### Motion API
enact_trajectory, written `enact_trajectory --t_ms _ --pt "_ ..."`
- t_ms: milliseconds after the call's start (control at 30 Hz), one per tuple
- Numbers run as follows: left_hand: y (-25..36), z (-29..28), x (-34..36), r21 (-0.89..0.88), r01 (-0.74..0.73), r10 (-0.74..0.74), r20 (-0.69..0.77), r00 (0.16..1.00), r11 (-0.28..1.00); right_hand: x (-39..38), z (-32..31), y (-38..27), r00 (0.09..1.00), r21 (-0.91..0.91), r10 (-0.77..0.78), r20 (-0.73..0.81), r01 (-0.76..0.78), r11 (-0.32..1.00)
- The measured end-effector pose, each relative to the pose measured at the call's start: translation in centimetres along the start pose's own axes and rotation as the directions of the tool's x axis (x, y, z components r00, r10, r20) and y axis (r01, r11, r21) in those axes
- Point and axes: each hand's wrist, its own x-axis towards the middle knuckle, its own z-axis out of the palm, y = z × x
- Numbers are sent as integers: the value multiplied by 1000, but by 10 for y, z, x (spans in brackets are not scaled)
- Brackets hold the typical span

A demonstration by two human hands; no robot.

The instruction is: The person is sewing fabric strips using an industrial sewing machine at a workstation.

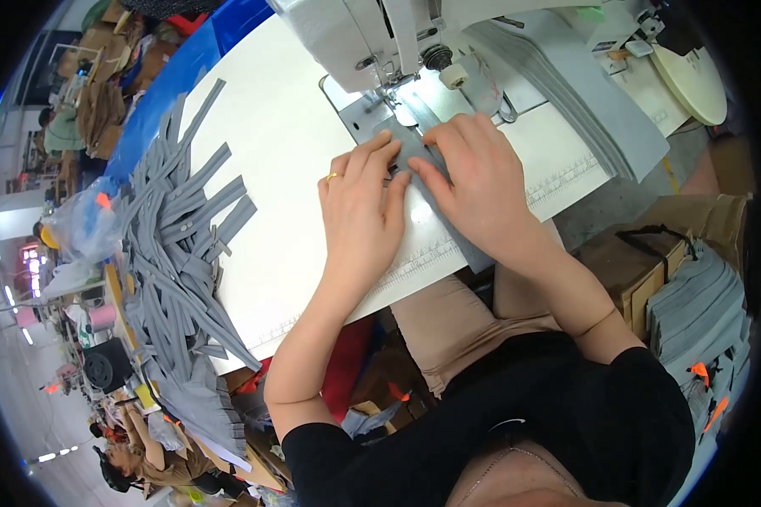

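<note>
A long grey fabric strip [455, 221] runs from under the needle area of a white sewing machine [347, 38] toward my lap, hanging over the table's front edge. My left hand [357, 198], with a ring on one finger, presses its fingertips and thumb on a small grey fabric piece [408, 150] beside the strip. From the other side my right hand [479, 182] grips the strip, thumb and bent forefinger close together at its edge. Both hands are just in front of the lit presser foot [391, 95]. The fingers partly cover where the pieces meet.
Grey strips [173, 228] lie tangled in a heap at the table's left side. Stacked grey fabric panels [583, 110] rest to the machine's right. A cardboard box [651, 270] and more grey cloth [698, 308] stand by my right side. Another person [144, 460] is at far lower left.
</note>
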Motion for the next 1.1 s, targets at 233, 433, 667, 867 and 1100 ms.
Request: enact_trajectory --t_ms 233,433,667,867,1100 --pt "-6 3 10 91 25 -27 21 999 996 0 -2 -6 1000 -21 -7 -9 7 1000" --pt "-12 22 15 22 18 -18 -24 1000 1000 3 1 -4 999 -40 32 -32 -33 999" --pt "-11 21 12 -96 11 -21 -106 994 995 4 5 -3 996 35 94 3 -94 995" --pt "-11 17 8 -93 -21 14 -76 997 995 7 -6 6 948 119 285 146 -302 946" --pt "-3 16 5 -22 50 -50 -14 999 999 9 -8 12 969 117 209 135 -225 967"
